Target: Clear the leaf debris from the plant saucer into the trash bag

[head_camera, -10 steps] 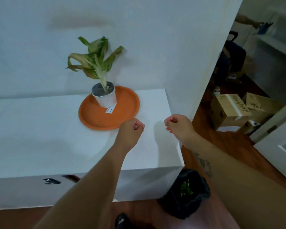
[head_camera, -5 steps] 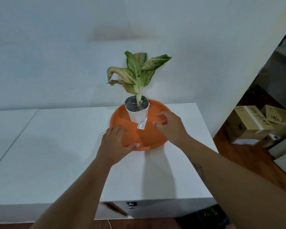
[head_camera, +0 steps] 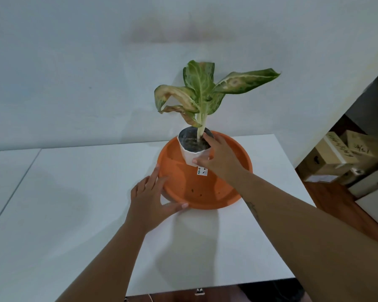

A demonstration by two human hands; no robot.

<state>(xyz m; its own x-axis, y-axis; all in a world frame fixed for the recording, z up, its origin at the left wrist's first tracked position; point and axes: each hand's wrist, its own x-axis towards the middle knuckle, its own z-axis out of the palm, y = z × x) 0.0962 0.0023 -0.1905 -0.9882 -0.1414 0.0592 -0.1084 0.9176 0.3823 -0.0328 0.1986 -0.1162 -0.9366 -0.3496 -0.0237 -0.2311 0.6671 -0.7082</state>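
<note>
Two hands (head_camera: 150, 200) (head_camera: 219, 160): saucer (head_camera: 214, 204) steadied; pot (head_camera: 187, 154) gripped

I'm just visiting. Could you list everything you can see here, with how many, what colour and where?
saucer: one, orange, on the table
pot: one, white, standing in the saucer
plant: one, green with browning leaves, in the pot
label: one, white, on the pot's front
debris specks: a few, dark, in the saucer
table: one, white, against the wall
cardboard boxes: at least two, brown, floor at right
left hand: one, touching the saucer's near-left rim
right hand: one, gripping the pot
</note>
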